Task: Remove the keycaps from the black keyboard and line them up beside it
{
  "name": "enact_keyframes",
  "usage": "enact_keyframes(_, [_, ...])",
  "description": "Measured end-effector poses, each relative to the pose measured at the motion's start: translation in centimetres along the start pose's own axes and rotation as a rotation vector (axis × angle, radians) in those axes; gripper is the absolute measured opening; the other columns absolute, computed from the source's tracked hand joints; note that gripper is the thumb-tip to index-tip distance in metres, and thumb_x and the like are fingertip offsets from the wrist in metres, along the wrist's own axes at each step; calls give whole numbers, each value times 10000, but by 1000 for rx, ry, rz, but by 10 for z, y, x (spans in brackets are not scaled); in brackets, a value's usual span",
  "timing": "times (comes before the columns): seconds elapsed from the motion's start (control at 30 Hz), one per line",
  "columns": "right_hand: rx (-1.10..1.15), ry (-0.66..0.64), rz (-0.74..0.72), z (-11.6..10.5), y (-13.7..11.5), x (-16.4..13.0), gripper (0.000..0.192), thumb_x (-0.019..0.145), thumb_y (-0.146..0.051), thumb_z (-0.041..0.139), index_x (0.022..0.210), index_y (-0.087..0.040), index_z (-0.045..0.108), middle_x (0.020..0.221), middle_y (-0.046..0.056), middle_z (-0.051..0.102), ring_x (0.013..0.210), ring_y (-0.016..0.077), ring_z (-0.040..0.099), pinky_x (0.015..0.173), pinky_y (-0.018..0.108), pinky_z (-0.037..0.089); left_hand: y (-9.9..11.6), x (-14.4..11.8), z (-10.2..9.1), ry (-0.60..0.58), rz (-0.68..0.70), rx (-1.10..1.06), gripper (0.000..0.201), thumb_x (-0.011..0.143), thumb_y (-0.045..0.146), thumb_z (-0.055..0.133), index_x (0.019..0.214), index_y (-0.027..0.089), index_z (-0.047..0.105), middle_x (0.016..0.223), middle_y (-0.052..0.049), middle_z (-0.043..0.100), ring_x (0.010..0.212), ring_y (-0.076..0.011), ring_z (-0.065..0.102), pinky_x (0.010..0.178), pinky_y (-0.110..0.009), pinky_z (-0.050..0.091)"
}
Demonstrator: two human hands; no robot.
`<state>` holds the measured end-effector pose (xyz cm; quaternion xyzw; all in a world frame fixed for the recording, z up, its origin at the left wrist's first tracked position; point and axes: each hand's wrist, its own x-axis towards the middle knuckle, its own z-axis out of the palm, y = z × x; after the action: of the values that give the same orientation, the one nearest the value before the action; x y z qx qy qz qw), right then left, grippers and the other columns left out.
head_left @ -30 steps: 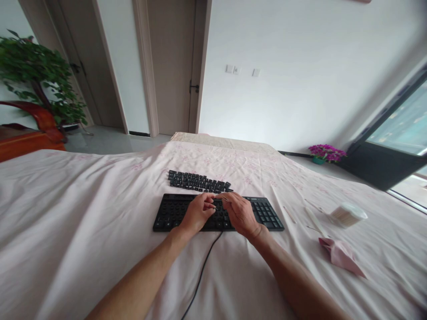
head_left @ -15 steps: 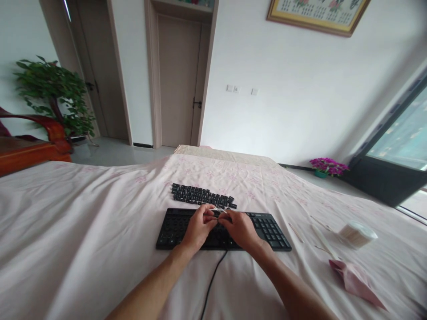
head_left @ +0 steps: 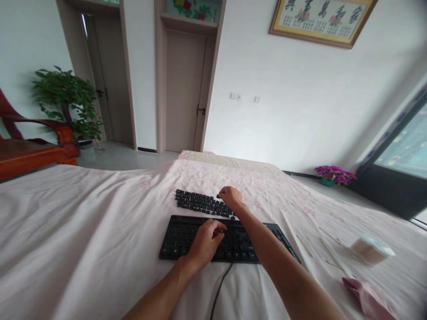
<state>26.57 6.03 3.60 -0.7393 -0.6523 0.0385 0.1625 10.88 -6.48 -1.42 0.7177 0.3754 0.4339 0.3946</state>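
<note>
A black keyboard point(head_left: 187, 222) lies on the pink-white cloth, many of its keycaps off on the left and middle. Over its middle rests my left hand point(head_left: 206, 240), thumb and fingers pinched together; whatever they hold is too small to name. My right hand point(head_left: 231, 195) reaches past the keyboard to the loose black keycaps point(head_left: 200, 203), which are laid out in rows behind it. At its fingertips is a single black keycap point(head_left: 218, 196), apparently pinched. The right forearm crosses over the keyboard's right part and hides some keys.
On the right lie several thin sticks point(head_left: 305, 246), a clear tub of cotton swabs point(head_left: 372, 250) and a pink cloth point(head_left: 365, 295). A black cable point(head_left: 222, 284) runs from the keyboard toward me. A wooden chair point(head_left: 36, 142) stands at the left.
My hands were together over the keyboard, with a thin white stick between them. My right hand has moved away to the loose keycaps; my left stays over the keyboard. The view has tilted up slightly.
</note>
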Motion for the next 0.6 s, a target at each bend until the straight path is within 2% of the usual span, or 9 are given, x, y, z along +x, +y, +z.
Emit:
enact_keyframes(0.3, [-82,-54,-10,17,1,16,184,764,-261,598,876,-247,743,935,67,717,901,214,645,716,268,425,1,2,-1,-17,11,32,259,732,74,502,891,187,673,890,-27,627,790,-151,589,746,-270,454])
enact_keyframes(0.6, [-65,-84,-11,16,-2,13,195,759,-264,601,875,-223,752,928,86,716,911,215,646,727,267,430,0,2,-1,-12,17,41,260,735,71,506,885,198,675,888,-24,627,804,-157,591,754,-280,455])
